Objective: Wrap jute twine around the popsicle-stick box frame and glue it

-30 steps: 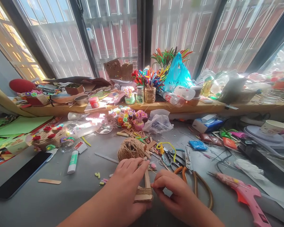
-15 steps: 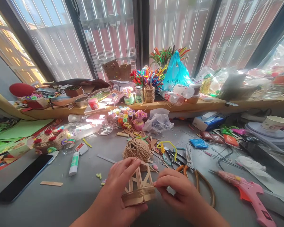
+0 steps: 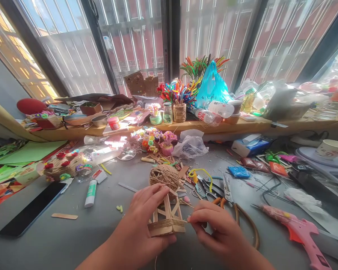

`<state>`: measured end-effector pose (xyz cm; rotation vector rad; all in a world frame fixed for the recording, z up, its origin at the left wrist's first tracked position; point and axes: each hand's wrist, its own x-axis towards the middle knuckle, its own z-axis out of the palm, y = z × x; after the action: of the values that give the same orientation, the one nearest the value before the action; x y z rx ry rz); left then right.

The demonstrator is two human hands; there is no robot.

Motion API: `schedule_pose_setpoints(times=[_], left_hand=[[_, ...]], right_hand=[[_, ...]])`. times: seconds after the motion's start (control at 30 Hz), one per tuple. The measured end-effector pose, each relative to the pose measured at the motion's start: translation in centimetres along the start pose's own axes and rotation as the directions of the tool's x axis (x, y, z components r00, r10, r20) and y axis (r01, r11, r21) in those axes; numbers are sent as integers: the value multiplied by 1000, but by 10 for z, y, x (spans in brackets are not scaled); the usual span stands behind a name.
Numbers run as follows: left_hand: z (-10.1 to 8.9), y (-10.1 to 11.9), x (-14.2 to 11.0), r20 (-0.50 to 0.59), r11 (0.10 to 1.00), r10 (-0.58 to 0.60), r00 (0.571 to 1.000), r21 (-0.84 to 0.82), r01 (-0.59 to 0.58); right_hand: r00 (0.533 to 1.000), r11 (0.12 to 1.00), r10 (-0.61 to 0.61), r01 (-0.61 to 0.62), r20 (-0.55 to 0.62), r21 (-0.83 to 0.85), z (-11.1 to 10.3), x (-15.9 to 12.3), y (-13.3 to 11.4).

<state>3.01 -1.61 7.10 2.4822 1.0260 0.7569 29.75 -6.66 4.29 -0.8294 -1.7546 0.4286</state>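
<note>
My left hand (image 3: 142,221) grips a small frame built of wooden craft sticks (image 3: 166,218), its lower band wrapped in brown twine. My right hand (image 3: 214,227) is closed in a pinch at the frame's right side, holding the twine strand against it. A ball of twine (image 3: 164,176) sits on the grey table just beyond the frame. Scissors with orange handles (image 3: 228,197) lie right of my hands.
A pink glue gun (image 3: 295,228) lies at the right, a phone (image 3: 30,212) and glue stick (image 3: 90,193) at the left, a loose craft stick (image 3: 64,216) near the phone. Craft flowers, bottles and bags crowd the table (image 3: 81,236) back and window ledge (image 3: 242,127).
The stick frame has been turned in my left hand so its open lattice faces me; my right hand stays pinched at its right edge. The view shifted slightly.
</note>
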Motion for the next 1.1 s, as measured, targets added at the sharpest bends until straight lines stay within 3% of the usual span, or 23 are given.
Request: schedule_pose_setpoints(times=[0.23,0.4,0.67,0.87,1.0,1.1], left_hand=[[-4,-3,5,3,999,-6,1000,-38,6],[1,-8,-4,1,979,-49,999,-199,48],[16,-23,-28,-99,797,-199,975,-595,102],[26,-31,-38,-119,723,-277,953,-680,125],[36,-40,-44,-53,640,-297,954,-752,157],[40,-48,-50,-30,669,-249,968,-728,150]], right_hand=[[1000,1000,9,-8,11,-8,-1,2,0],[998,998,47,-48,29,37,-2,-3,5],[996,996,86,-87,16,35,-8,-6,17],[991,991,134,-134,15,2,-7,-9,23],[985,983,171,-169,24,-70,-2,-10,22],[982,979,181,-174,61,-109,2,-11,22]])
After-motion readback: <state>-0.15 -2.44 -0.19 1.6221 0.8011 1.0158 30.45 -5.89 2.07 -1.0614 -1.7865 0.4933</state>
